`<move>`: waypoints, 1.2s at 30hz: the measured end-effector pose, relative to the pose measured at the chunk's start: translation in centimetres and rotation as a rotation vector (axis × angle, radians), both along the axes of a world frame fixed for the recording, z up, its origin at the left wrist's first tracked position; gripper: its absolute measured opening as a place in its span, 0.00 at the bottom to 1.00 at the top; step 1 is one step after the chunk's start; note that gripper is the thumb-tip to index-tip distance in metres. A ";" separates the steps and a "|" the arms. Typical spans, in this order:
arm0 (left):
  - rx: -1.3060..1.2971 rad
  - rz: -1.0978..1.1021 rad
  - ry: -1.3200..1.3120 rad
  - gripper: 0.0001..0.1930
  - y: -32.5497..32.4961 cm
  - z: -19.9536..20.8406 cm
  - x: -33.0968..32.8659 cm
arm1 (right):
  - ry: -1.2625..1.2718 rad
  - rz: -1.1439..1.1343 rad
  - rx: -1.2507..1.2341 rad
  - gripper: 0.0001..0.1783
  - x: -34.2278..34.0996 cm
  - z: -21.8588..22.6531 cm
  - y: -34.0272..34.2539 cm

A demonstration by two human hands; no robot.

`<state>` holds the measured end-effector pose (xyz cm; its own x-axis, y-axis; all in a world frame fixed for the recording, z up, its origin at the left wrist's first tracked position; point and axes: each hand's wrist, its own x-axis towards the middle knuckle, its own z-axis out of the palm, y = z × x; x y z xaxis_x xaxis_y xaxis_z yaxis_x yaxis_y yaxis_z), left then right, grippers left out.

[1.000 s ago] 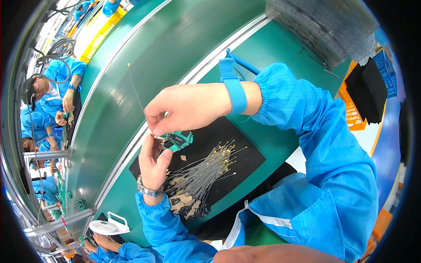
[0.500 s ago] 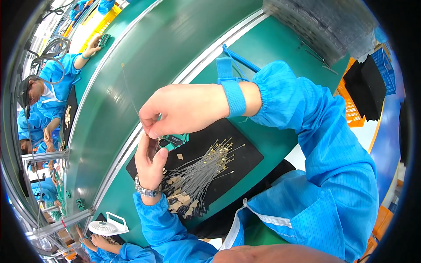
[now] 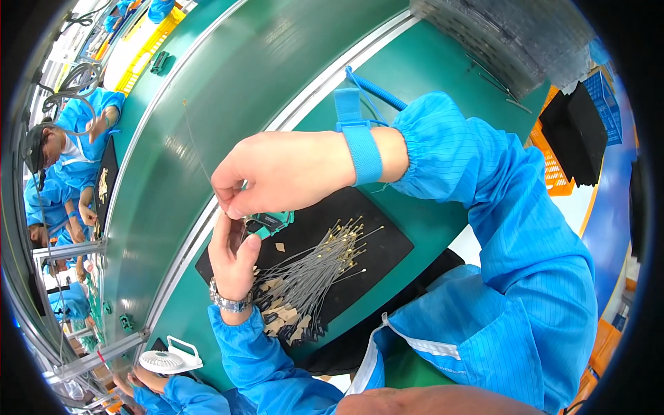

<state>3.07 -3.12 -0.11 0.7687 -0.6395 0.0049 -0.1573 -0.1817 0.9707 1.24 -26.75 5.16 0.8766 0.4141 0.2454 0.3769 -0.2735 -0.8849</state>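
Note:
My right hand is closed in a pinch on a thin grey cable, whose loose end sticks up over the green belt. A blue wrist strap sits on that wrist. Just below, my left hand has its thumb and fingers closed on a small green-framed part with a dark face. My right hand partly covers the part, and the fingertips of both hands meet at its left edge. Beside them, a bundle of grey cables with brass-coloured tips and tan tabs lies on a black mat.
A metal rail separates my green bench from the belt. Stacked clear plastic trays stand at the far right, near an orange crate. A white fan sits at lower left. Co-workers in blue work across the belt.
Both my hands have shifted slightly left with the cable and the green part. Across the belt, a co-worker has let go of a green part and drawn the hand back.

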 end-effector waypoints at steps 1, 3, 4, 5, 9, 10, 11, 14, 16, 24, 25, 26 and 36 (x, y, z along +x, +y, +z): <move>-0.008 0.003 -0.005 0.36 -0.1 0.0 -0.1 | 0.001 0.003 -0.002 0.11 0.0 0.0 0.0; -0.016 0.004 -0.010 0.36 -0.1 0.0 -0.1 | 0.002 0.004 -0.005 0.11 0.0 0.0 0.0; -0.010 0.003 -0.007 0.37 -0.1 0.0 -0.1 | 0.004 0.003 -0.008 0.11 0.0 0.0 0.0; -0.003 0.003 -0.004 0.37 0.0 0.0 -0.1 | 0.005 0.003 -0.010 0.11 0.0 0.0 0.0; -0.027 -0.014 0.005 0.37 -0.1 -0.1 0.0 | 0.024 0.004 -0.017 0.11 0.0 0.1 0.1; -0.030 -0.017 0.003 0.37 -0.1 -0.1 0.0 | 0.033 0.007 -0.017 0.11 -0.1 0.1 0.1; -0.033 -0.023 0.000 0.37 -0.2 -0.1 0.0 | 0.042 0.009 -0.018 0.11 -0.1 0.1 0.1; -0.025 -0.037 0.002 0.38 0.0 -0.2 0.2 | 0.033 0.006 -0.020 0.12 -0.1 0.1 0.0; -0.017 -0.036 0.003 0.38 0.1 -0.2 0.2 | 0.024 0.004 -0.021 0.12 0.0 0.1 0.1; -0.034 -0.033 -0.004 0.39 0.3 -0.7 0.2 | 0.018 -0.004 -0.021 0.11 -0.1 0.1 0.1; -0.041 -0.032 0.007 0.39 0.5 -1.2 0.3 | 0.023 -0.001 -0.023 0.11 0.0 0.1 0.1; -0.048 -0.033 0.015 0.39 0.4 -1.2 0.3 | 0.025 -0.001 -0.026 0.11 -0.1 0.1 0.1; -0.030 -0.021 0.011 0.40 0.2 -0.4 0.1 | 0.015 -0.009 -0.018 0.11 0.0 -0.1 0.1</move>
